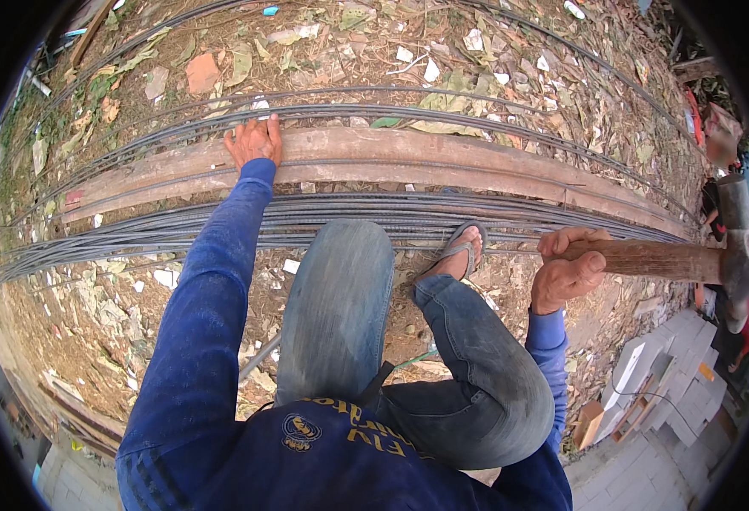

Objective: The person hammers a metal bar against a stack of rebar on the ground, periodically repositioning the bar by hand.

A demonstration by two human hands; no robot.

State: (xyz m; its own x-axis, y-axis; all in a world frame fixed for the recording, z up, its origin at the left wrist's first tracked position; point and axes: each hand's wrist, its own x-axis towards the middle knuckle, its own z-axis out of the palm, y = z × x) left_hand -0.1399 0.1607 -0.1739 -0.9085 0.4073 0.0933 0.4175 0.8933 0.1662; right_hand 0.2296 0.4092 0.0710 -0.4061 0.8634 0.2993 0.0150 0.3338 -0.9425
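My right hand [568, 271] is wrapped round the wooden handle of a hammer [668, 259], raised on the right. The hammer's thick metal head [737, 255] is at the far right. My left hand [255, 143] lies with its fingers spread on a long reddish-brown wooden beam [366, 146]. Its fingertips reach the beam's far edge, where a few thin metal rods [340, 111] run alongside. A single rod [425, 164] lies lengthwise along the beam. Nearer to me, a bundle of several grey rods [374, 210] crosses from left to right.
My sandalled foot [468, 247] is beside the near rod bundle. Dry leaves, a reddish brick piece [203, 73] and pale rubble litter the dirt. Grey paving blocks [677, 366] are stacked at the lower right. Another person's red clothing [746, 332] partly shows at the right rim.
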